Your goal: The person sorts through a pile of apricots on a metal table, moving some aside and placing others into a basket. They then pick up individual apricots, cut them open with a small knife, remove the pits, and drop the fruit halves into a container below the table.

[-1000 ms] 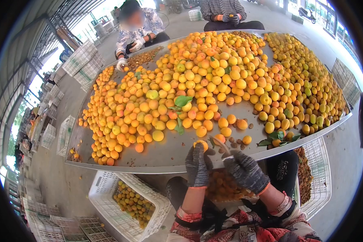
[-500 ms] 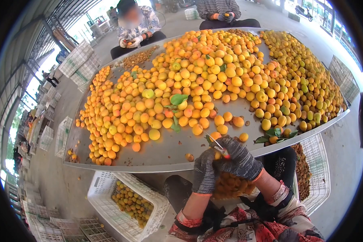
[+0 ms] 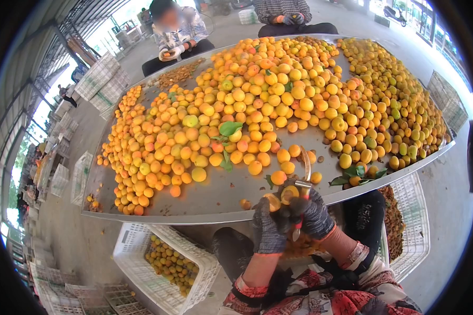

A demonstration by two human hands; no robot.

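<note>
My left hand [image 3: 268, 229], in a grey knit glove, is closed on an apricot half [image 3: 272, 202] whose cut face shows. My right hand [image 3: 316, 216], gloved alike, grips a knife [image 3: 298, 227] with a red handle, a metal collar and a curved blade pointing up. A second apricot half [image 3: 289, 195] sits at the right fingertips, cut side showing. Both hands are close together at the near edge of the metal table [image 3: 220, 206]. A large heap of whole apricots [image 3: 194, 136] covers much of the table. Exactly how the fingers share the halves is partly hidden.
A white crate [image 3: 207, 262] with apricots stands below the table on the left. Another white crate [image 3: 414, 231], holding brownish pieces, is at the right. Green leaves [image 3: 360, 176] lie by the near edge. Two people sit across the table. Stacked crates [image 3: 105, 79] stand at the left.
The apricot between my hands now shows as two parted halves. The knife has swung from pointing up-left to upright, blade upward. My right hand has turned and moved slightly.
</note>
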